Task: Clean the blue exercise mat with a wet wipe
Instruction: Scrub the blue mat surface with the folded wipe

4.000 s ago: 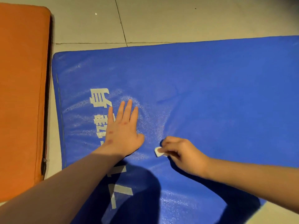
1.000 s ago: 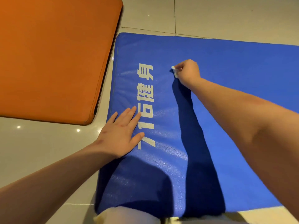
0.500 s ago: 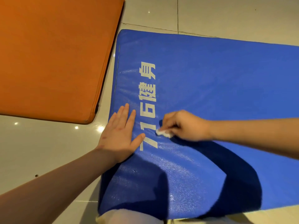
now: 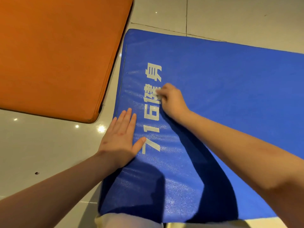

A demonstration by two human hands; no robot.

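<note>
So nearest to you, your left hand lay flat on the blue exercise mat by its left edge, fingers straight and relaxed, thumb out next to the white lettering. A bit further up, your right hand had its fingers curled round the wet wipe, pressing it on the lettering. Past that, an orange mat sat just beside the blue one on the tiled floor

The wet wipe is blurred, mostly hidden under the right hand — blue mat cut off at the right edge.
</note>
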